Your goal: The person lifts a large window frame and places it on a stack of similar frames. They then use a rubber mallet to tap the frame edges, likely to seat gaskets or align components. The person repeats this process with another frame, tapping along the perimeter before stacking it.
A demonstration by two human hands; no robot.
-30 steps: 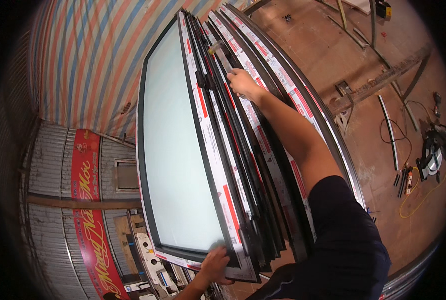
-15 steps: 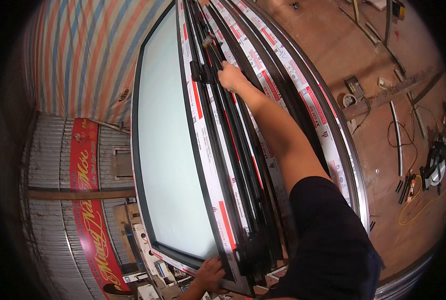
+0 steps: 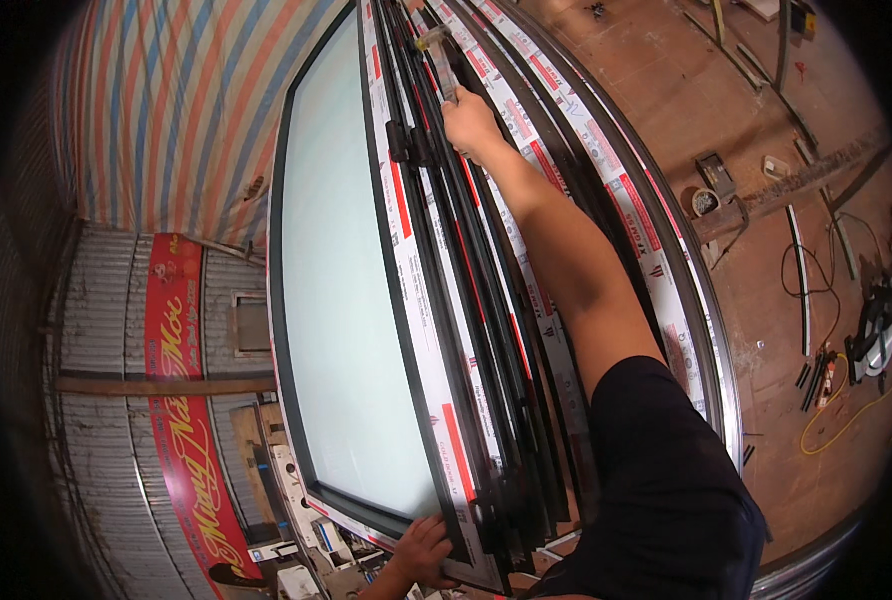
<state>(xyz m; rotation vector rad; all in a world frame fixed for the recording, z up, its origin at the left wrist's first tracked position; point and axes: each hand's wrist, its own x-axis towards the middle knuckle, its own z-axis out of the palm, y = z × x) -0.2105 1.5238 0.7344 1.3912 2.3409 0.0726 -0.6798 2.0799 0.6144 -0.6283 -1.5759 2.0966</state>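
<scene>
A large pane of pale glass [image 3: 351, 290] sits in a dark frame [image 3: 411, 330] with white and red protective film, tilted in front of me. My left hand [image 3: 424, 550] holds the frame's near corner, its fingers bent over the edge. My right hand [image 3: 473, 125] is closed round the handle of a mallet [image 3: 432, 40] with a yellowish head, held over the film-covered profiles right of the glass. A black hinge-like fitting [image 3: 406, 142] is on the frame just left of that hand. The mallet's face is hard to make out.
More film-wrapped frames [image 3: 606, 190] stand packed together to the right. On the brown floor lie a power tool [image 3: 874, 335], a yellow cord [image 3: 846, 425], a small cup [image 3: 704, 202] and loose profile strips. A striped tarp [image 3: 186, 110] and red banner [image 3: 176, 330] hang left.
My right hand has moved slightly up and right, and the mallet's head has swung upward, away from the profiles. My left hand keeps its place at the corner.
</scene>
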